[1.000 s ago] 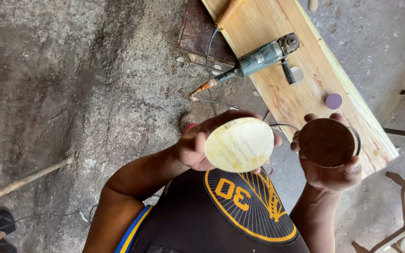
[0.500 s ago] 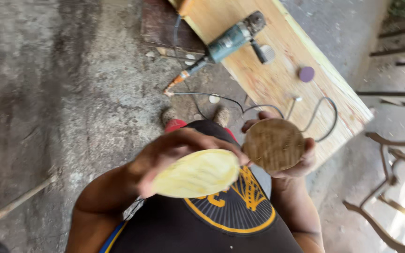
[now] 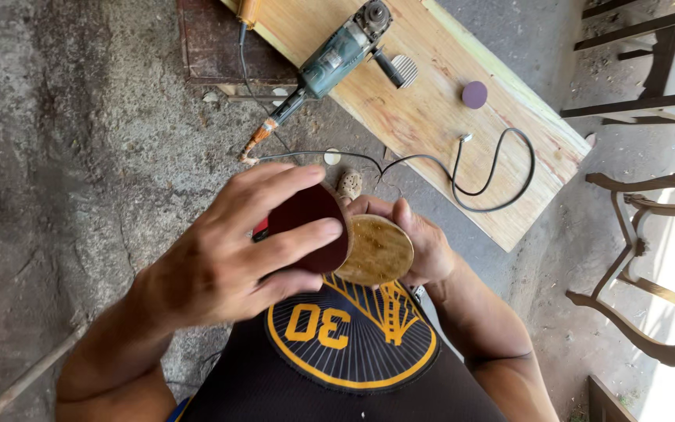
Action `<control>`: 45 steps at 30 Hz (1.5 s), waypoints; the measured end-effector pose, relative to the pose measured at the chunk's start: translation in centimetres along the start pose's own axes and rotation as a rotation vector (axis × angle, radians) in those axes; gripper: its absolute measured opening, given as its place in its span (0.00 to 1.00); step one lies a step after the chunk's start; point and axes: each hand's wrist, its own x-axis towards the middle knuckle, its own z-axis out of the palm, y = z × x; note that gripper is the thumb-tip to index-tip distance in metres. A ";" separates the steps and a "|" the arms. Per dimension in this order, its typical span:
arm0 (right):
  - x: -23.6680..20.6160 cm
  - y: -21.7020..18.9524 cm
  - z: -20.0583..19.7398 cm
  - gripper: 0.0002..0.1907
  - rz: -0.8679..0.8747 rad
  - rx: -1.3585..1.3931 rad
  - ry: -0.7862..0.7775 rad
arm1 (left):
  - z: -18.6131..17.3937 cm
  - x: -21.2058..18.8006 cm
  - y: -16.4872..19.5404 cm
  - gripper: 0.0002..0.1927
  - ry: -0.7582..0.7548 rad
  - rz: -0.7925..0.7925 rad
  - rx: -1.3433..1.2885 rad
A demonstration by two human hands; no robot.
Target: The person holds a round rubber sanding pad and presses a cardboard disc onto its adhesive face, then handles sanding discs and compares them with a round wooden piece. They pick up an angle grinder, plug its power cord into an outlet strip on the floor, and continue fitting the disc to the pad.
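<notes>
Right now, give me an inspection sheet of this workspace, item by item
Surface: a pale wooden plank lies over rough concrete floor.
Job's things: a dark red sanding disc in the left hand; a tan round backing pad in the right hand; the two discs overlap edge to edge.
Clutter: an angle grinder and a small purple disc on the plank; a small white disc on the floor.
Grippers: both hands grip their discs.
Cables: a black cord loops across the plank and off its edge.
Surroundings: wooden chair frames to one side.
</notes>
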 end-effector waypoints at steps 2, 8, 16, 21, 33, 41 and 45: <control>0.3 0.3 -0.6 0.45 0.051 -0.067 0.096 | 1.3 -1.2 -1.3 0.24 -0.067 0.066 0.184; 1.0 0.7 -1.4 0.43 0.076 -0.103 0.056 | 1.6 -4.4 -3.8 0.20 -0.247 0.069 0.391; 2.0 1.0 -3.0 0.38 0.081 -0.147 0.088 | -0.2 -1.0 -2.6 0.20 -0.232 0.019 0.536; 2.5 1.3 -3.3 0.34 0.091 -0.128 0.225 | 0.8 -0.8 -2.5 0.17 -0.221 0.100 0.471; 2.2 -2.1 -1.6 0.47 -0.256 -0.237 0.019 | 3.4 -6.5 -11.9 0.30 0.199 -0.438 -1.239; 3.8 -1.5 -2.1 0.47 -0.166 -0.253 0.058 | 8.5 -8.2 -10.7 0.31 0.360 -0.384 -0.978; 4.4 -0.5 -4.1 0.45 0.050 -0.123 0.183 | 6.0 -6.9 -8.9 0.32 0.139 -0.108 -0.005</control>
